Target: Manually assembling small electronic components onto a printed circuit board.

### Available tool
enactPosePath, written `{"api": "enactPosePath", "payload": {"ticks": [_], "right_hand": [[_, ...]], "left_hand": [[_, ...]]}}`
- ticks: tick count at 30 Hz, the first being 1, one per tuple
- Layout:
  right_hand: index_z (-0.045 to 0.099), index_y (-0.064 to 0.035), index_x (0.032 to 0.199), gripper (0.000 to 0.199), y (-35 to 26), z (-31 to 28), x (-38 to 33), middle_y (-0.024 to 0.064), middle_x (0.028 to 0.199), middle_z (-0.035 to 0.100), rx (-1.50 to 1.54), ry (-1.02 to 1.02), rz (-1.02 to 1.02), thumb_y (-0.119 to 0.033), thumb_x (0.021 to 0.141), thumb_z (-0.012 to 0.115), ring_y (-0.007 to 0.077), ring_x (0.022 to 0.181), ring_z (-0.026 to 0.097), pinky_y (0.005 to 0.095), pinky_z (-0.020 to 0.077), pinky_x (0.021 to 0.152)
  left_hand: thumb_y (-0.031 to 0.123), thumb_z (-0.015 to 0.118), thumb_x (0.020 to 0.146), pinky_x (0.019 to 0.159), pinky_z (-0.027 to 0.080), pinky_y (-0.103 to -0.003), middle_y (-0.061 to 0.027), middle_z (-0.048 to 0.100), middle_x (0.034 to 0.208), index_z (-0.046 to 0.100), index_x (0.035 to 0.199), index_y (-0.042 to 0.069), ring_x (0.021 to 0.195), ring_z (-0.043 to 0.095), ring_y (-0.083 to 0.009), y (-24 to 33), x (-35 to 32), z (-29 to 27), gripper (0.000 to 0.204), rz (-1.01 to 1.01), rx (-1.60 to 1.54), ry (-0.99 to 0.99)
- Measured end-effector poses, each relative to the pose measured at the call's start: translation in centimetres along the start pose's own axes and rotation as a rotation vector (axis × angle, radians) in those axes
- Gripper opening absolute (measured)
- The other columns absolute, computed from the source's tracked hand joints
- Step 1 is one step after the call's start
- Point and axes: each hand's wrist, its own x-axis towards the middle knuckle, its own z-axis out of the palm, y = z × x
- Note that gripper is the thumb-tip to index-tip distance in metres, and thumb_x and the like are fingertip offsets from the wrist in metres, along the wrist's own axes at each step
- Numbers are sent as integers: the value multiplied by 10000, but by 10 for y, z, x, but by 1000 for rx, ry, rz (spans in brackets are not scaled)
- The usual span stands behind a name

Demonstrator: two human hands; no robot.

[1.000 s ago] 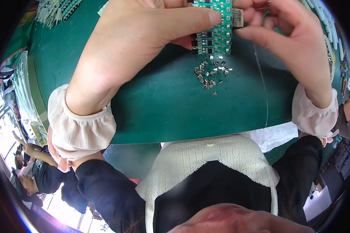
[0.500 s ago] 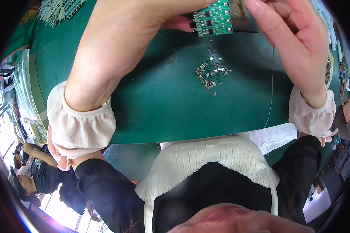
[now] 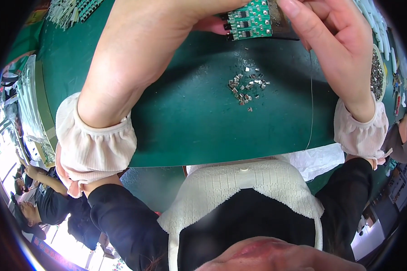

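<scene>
A green circuit board panel (image 3: 257, 20) with small black chips and bright solder pads is at the top edge of the view. My left hand (image 3: 199, 12) is closed on its left side, thumb above and a finger below; the upper part of the hand is cut off. Just right of the board, my right hand (image 3: 332, 43) has its fingers curled in. A thin grey wire (image 3: 311, 99) hangs from under these fingers to the table's near edge. Between board and right hand lies a brownish, worn flat piece (image 3: 281, 22), partly hidden. Below the board, small shiny metal pieces (image 3: 248, 85) are scattered.
The green table (image 3: 203, 135) carries more circuit boards with pale wires (image 3: 72, 11) at the far left. On the right are a container of small metal bits (image 3: 377, 74) and pale blue tubes (image 3: 379, 31). Other people (image 3: 45, 201) sit at the left.
My right hand has shifted slightly left and up, and the wire has swung left with it. The board has risen a little with my left hand; more of the right-hand container shows.
</scene>
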Motion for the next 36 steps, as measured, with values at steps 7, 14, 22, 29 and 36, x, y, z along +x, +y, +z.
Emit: {"api": "enactPosePath", "payload": {"ticks": [7,14,22,29,36], "right_hand": [[542,-11,1010,97,4,6,0,-34,777,566,81,1,-1,-12,996,638,-22,590,463,165,313,509],[571,-32,949,138,-16,-7,2,-54,701,576,13,-164,291,-29,953,709,-22,552,463,175,314,480],[651,0,904,223,16,-5,-17,115,793,614,-387,-492,-156,-25,723,779,292,707,618,385,507,647],[657,5,859,115,6,-9,-17,110,781,650,-306,-519,-24,-1,773,734,257,673,657,353,527,632],[713,1,944,93,-10,-14,-9,36,843,689,-54,-245,-115,34,858,725,76,644,625,213,471,521]], "left_hand": [[-15,719,915,633,548,-203,-90,747,1047,548,1297,-3,797,704,-104,3,-2,4,419,-14,37,45],[-27,709,920,670,530,-199,-85,743,1055,532,1315,-4,829,694,-90,-3,1,-6,434,-10,18,3],[-53,704,917,725,537,-222,-96,730,1106,523,1329,-11,870,690,-100,4,3,3,452,-9,-32,-13],[16,695,948,652,511,-203,-13,738,1026,551,1298,45,821,677,-47,-15,2,-8,379,21,139,-104],[29,686,961,748,543,-240,-70,738,1038,534,1211,6,881,694,-96,-11,-1,-10,294,-95,-24,-163]]}}
